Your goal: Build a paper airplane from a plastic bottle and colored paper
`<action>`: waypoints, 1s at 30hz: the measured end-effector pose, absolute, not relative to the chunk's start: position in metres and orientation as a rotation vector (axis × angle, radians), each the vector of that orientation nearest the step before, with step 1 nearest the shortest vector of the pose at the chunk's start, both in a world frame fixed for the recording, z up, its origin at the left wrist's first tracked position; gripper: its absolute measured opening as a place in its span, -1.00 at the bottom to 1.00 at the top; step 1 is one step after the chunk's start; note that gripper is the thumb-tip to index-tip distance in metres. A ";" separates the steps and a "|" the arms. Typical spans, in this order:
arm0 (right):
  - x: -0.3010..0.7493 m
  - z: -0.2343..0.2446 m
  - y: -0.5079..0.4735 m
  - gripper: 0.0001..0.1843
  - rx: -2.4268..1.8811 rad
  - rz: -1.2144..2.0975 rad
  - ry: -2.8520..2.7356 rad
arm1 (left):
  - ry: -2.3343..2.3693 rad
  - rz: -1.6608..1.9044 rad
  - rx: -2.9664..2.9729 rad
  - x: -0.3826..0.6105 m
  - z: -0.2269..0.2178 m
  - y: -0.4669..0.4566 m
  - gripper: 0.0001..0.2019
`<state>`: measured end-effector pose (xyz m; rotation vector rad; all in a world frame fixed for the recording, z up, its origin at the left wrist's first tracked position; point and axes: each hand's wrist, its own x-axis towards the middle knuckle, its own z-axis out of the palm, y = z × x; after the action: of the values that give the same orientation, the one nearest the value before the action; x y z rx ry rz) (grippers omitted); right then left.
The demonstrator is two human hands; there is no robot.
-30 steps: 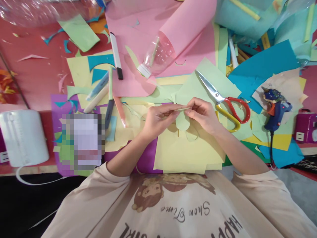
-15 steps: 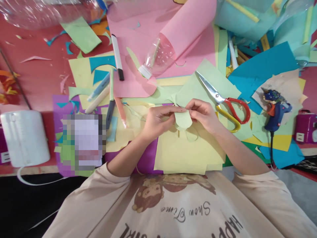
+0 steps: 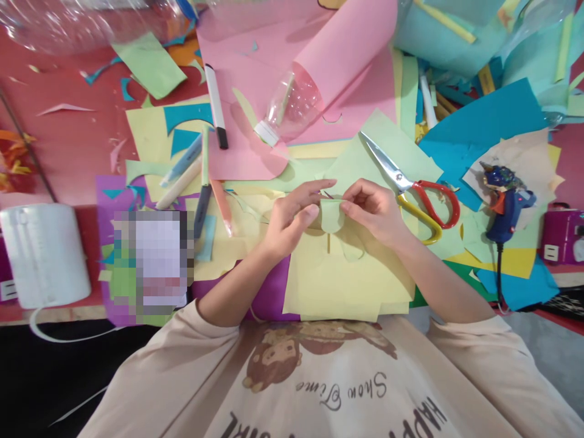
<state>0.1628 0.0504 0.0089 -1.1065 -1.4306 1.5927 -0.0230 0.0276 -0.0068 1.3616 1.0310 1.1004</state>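
Observation:
In the head view, a small pale green paper piece [image 3: 332,218] with a rounded lower edge hangs above a yellow sheet [image 3: 347,286]. My right hand [image 3: 376,210] pinches its upper right corner between thumb and fingertips. My left hand [image 3: 294,216] is beside the piece's left edge, thumb and fingers apart with a gap between them, and nothing appears held there. A thin pale green paper strip [image 3: 353,252] lies on the yellow sheet just below. Scissors [image 3: 401,179] with red and yellow handles rest to the right of my right hand.
A blue glue gun [image 3: 506,207] stands on paper at the right. Several markers [image 3: 215,106] lie at the left. A clear bottle [image 3: 294,103] wrapped in pink paper lies ahead. A white case [image 3: 45,255] sits at the far left, near a pixelated object [image 3: 159,261].
My left hand has let go of the pale green paper, its thumb and fingers spreading apart. The paper has tilted and looks shorter, still pinched by my right hand.

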 end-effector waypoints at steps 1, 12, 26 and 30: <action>0.163 0.009 0.050 -0.78 -1.117 1.561 -1.460 | 1.034 1.099 1.341 -0.023 -0.007 0.028 -0.54; 0.163 0.012 0.047 -0.85 -1.110 1.346 -1.610 | 1.207 1.113 1.425 -0.016 0.002 0.029 -0.79; 0.162 0.010 0.048 -0.91 -1.095 1.182 -1.697 | 1.197 1.148 1.433 -0.018 -0.002 0.029 -0.83; 0.162 0.010 0.048 -0.91 -1.090 1.173 -1.706 | 1.207 1.163 1.430 -0.017 -0.002 0.029 -0.85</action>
<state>0.1619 0.0476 0.0098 -1.0903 -1.7063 1.1729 -0.0168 0.0290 -0.0016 1.4304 1.2070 1.1635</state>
